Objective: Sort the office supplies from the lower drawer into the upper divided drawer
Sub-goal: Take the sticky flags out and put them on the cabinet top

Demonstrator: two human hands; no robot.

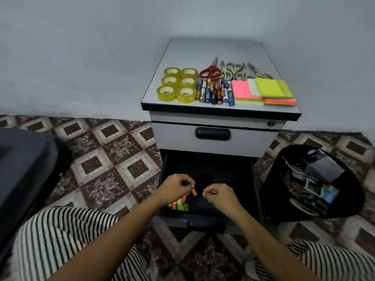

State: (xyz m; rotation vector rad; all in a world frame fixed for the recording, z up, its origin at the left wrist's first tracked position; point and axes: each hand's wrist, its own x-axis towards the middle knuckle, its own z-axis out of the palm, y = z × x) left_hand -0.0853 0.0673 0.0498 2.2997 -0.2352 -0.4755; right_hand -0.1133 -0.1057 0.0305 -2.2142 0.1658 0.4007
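Pale grey wall [81, 57] and patterned tile floor [113, 151] behind a small grey cabinet [213, 47]. On its top, in groups: tape rolls [178, 84], batteries [215, 92], scissors [211, 69] and sticky notes [263, 90]. Upper drawer [243, 138] closed; lower drawer [233, 175] pulled out, dark inside, with a small heap of coloured paper slips [179, 205] at its front left corner. Just right of the cabinet, a black bin [274, 189] full of scrap paper. Probable hazards: a thin, light slip sliding out of a fingertip pinch and fluttering to the busy floor or towards the bin, hard to spot there; several slips clinging together and lifting as a clump; no place to put anything while the upper drawer stays shut, with both hands seemingly occupied. Left hand [174, 187] above the heap, fingers curled in, thumb and forefinger pinching one orange slip [194, 192] that hangs clear of the rest. Right hand [220, 194] just beside it over the drawer, fingers likewise curled with thumb against fingertips; cannot tell whether anything sits in that pinch.
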